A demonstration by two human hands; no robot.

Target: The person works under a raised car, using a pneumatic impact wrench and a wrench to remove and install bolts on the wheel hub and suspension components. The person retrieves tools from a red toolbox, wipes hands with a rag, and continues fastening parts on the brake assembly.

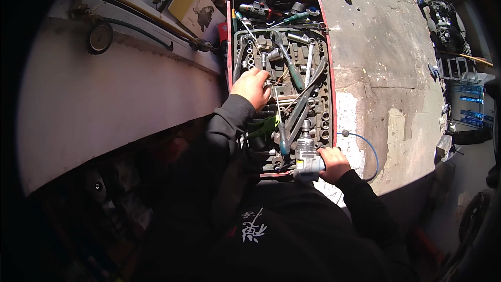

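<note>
My right hand (334,164) is wrapped round the handle of a grey impact wrench (309,156). Its nose, fitted with a socket, points away from me over the near right part of the tool tray (286,97). Further off, on the tray's left side, my left hand (252,89) reaches down among the sockets with curled fingers. Anything between those fingertips is hidden. Just beyond them are loose metal sockets (265,60) and a green-handled ratchet (295,77). A teal-handled screwdriver (283,138) lies between my hands, near a bright green tool (266,125).
The tray fills the top of a red-edged drawer, with a power tool (255,10) in its far compartment. A white ledge (120,83) with a round gauge (99,37) runs along the left. On the right are a blue hose (374,151) and worn concrete floor (383,47).
</note>
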